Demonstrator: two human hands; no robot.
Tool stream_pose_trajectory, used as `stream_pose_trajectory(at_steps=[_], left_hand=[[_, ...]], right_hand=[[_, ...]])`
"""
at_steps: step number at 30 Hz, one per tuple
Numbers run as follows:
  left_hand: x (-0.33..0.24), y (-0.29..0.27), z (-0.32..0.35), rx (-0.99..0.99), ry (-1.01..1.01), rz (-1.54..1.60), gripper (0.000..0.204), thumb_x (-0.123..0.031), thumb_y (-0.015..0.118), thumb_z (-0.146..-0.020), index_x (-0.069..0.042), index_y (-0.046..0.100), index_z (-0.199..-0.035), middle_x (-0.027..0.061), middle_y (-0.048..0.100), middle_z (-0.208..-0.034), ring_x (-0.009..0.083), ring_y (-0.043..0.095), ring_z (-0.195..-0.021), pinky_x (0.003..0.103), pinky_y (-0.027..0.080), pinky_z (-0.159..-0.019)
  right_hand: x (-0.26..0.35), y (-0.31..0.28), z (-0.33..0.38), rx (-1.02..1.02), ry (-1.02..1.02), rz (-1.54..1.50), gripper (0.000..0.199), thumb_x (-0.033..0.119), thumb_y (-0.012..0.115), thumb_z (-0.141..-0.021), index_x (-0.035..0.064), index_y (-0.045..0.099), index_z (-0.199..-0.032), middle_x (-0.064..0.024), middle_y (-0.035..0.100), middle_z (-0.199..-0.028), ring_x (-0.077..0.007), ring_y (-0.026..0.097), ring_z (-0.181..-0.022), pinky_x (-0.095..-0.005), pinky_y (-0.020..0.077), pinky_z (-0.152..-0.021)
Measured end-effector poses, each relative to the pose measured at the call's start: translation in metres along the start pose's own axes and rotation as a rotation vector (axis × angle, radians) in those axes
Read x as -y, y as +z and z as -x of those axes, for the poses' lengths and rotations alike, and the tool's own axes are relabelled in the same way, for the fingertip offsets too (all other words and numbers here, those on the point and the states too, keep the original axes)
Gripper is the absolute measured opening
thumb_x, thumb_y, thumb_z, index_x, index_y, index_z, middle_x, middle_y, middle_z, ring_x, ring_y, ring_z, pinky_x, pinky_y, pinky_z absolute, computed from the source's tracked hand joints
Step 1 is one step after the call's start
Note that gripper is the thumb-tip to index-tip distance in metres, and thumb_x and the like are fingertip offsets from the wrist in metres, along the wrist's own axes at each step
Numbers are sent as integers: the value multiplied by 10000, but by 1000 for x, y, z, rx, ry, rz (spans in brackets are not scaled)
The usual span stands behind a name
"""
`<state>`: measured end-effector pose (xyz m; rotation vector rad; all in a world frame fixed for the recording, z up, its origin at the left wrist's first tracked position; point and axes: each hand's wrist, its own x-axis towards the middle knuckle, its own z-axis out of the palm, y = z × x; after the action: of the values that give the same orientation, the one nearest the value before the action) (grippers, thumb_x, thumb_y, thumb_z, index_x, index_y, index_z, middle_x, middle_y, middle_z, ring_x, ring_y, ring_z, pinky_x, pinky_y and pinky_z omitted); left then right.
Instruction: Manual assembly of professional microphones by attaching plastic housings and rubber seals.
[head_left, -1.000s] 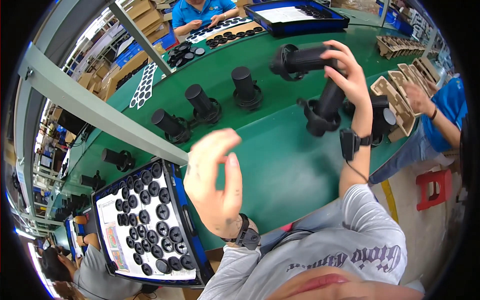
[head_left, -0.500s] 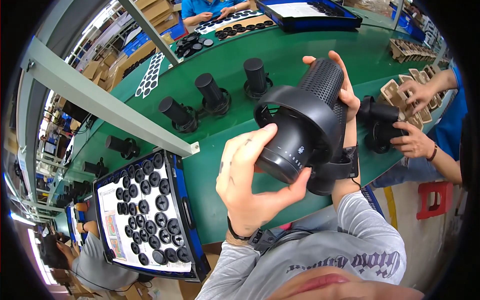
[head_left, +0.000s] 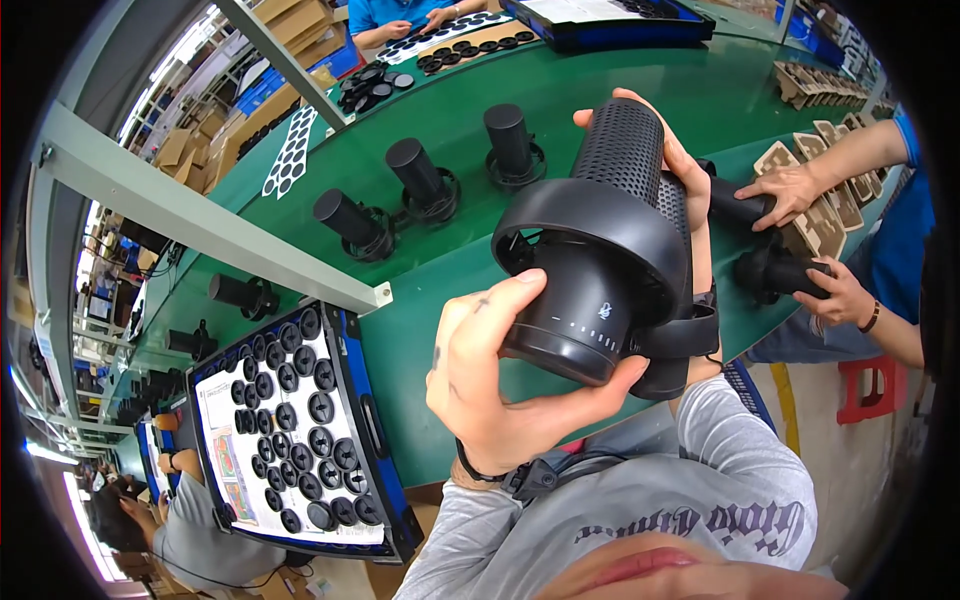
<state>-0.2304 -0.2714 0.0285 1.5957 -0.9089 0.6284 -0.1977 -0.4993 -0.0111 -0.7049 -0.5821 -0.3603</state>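
Observation:
A black desktop microphone (head_left: 580, 285) with a perforated grille, a wide ring around its body and a row of small white marks near its end is held up over the bench. My left hand (head_left: 490, 375) grips the smooth marked end between thumb and fingers. Around the grille end wraps my right hand (head_left: 685, 165), its palm mostly behind the microphone. Behind it on the green bench (head_left: 440, 300) stand three similar black microphones, the left one (head_left: 350, 222), the middle one (head_left: 420, 178) and the right one (head_left: 510, 145), each in a round stand.
At left, a blue-edged tray (head_left: 375, 430) holds several round black parts (head_left: 320, 440) on white paper. A slanted grey metal post (head_left: 200, 200) crosses beside it. On the right, a co-worker's hands (head_left: 790, 190) handle black microphones near brown pulp trays (head_left: 820, 220). A red stool (head_left: 870, 395) stands on the floor.
The microphone has turned slightly in my hands, its marks facing me more, and its grille end has shifted left. The co-worker's far hand has moved from the pulp trays onto a black microphone.

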Motion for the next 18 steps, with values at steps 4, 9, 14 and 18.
stream_pose_trajectory(at_steps=[4,9,14,18], left_hand=[[1,-2,1,-27,-31,90,811,-238,945,-478,5,554,-1145,123,629,-957,177,655,-746,260,554,-567],[8,-4,1,-47,-90,154,792,-267,938,-516,11,521,-1130,109,655,-876,159,681,-727,240,540,-562],[8,-9,1,-132,-369,318,681,-393,821,-685,16,491,-1119,54,644,-709,98,627,-620,190,452,-507],[9,-15,-2,-126,-490,322,668,-474,770,-717,2,485,-1090,32,613,-668,68,565,-562,181,394,-494]], right_hand=[[2,10,1,-72,53,182,657,360,502,-923,-41,303,-1403,-272,476,-1305,-275,618,-1044,-399,558,-853],[0,0,5,-134,90,204,647,366,483,-936,-47,305,-1400,-226,508,-1253,-264,620,-1024,-382,555,-847],[-1,-12,7,-46,157,186,674,384,517,-918,-41,310,-1398,-206,519,-1228,-263,616,-1030,-390,552,-853],[-4,-7,6,-2,177,182,741,430,581,-874,-27,318,-1394,-200,524,-1233,-273,617,-1032,-409,548,-870]])
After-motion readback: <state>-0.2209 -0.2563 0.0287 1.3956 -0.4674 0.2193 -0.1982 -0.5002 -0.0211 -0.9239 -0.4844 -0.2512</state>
